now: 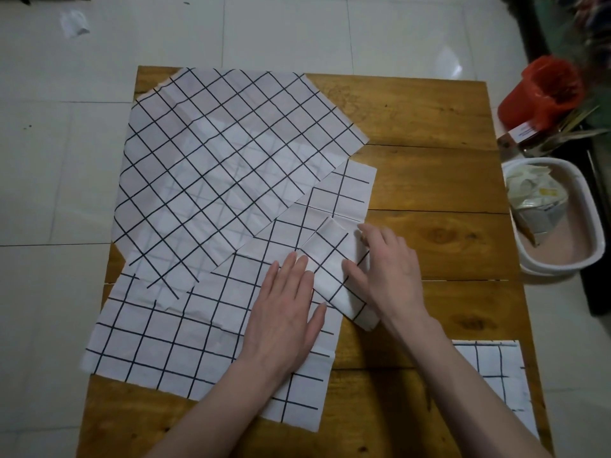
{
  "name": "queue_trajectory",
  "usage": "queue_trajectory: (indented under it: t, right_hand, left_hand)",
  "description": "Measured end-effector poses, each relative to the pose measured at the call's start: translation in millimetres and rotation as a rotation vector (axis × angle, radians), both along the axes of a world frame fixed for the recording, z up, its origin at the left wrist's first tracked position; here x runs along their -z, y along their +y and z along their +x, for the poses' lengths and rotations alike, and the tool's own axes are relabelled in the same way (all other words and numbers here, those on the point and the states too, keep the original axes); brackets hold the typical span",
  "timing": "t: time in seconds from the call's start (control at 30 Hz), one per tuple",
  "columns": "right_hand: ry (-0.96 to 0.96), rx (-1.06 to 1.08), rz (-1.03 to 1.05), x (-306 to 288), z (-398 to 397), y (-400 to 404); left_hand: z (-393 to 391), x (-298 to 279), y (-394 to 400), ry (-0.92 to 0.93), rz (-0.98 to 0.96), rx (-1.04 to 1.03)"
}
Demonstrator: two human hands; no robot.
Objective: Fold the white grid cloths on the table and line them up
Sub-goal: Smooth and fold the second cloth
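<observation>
A small folded white grid cloth (337, 269) lies slanted near the middle of the wooden table (429, 180). My left hand (284, 309) lies flat with its fingertips on the fold's left edge. My right hand (386, 269) presses on the fold's right side, fingers apart. Under them a large unfolded grid cloth (185, 342) is spread flat at the front left. Another large grid cloth (224, 166) lies at an angle across the back left, overlapping it. A folded grid cloth (496, 375) sits at the table's front right edge, partly hidden by my right forearm.
A white oval basin (595, 226) with crumpled paper stands on the floor right of the table. Behind it is a red bin (535, 94) lined with a red bag. The floor is pale tile, with a scrap of paper (74, 23) at the far left.
</observation>
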State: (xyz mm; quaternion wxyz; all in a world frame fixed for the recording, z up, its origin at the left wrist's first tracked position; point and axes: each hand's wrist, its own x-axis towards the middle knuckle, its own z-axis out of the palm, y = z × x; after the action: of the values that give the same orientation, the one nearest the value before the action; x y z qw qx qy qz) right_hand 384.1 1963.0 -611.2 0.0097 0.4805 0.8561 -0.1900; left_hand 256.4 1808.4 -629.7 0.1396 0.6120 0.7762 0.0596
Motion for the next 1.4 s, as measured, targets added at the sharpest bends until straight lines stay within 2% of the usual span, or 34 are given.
queue_trajectory:
  t: [0.17,0.37,0.47,0.6,0.7,0.83,0.9,0.97,1.1,1.27,1.4]
  right_hand:
    - [-0.037,0.194,-0.181,-6.1,2.0,-5.5]
    - [0.227,0.182,-0.240,-4.5,15.1,-23.8]
    - [0.387,0.266,-0.379,-6.1,22.7,-31.6]
    - [0.627,0.449,-0.662,-13.8,30.6,-38.8]
    - [0.710,0.490,-0.753,-19.6,37.4,-41.5]
    - [0.782,0.508,-0.856,-30.9,46.9,-46.2]
    - [0.800,0.514,-0.870,-35.8,52.2,-47.5]
    - [0.812,0.516,-0.866,-38.7,58.3,-49.3]
    - [0.739,0.526,-0.779,-38.4,73.8,-57.9]
    - [0.576,0.563,-0.563,-33.4,96.4,-78.5]
    - [0.534,0.565,-0.491,-42.7,119.0,-96.2]
  left_hand:
    - [11.8,-1.3,4.0,0.006,0.042,-0.056]
    - [22.9,-2.3,5.4,-0.028,0.060,-0.122]
    - [26.2,-7.9,7.1,-0.103,0.070,-0.258]
    - [29.9,-15.2,11.6,-0.293,0.101,-0.500]
    - [31.7,-20.5,13.8,-0.450,0.123,-0.592]
    - [35.4,-28.6,16.1,-0.762,0.094,-0.789]
    - [37.3,-32.9,18.7,-0.972,0.115,-0.910]
    - [41.3,-37.9,19.0,-1.104,0.156,-0.963]
    - [51.6,-38.3,8.4,-1.141,0.231,-0.936]
    - [69.5,-39.2,-6.8,-1.143,0.223,-0.886]
    - [82.6,-46.6,-20.1,-1.137,0.180,-0.806]
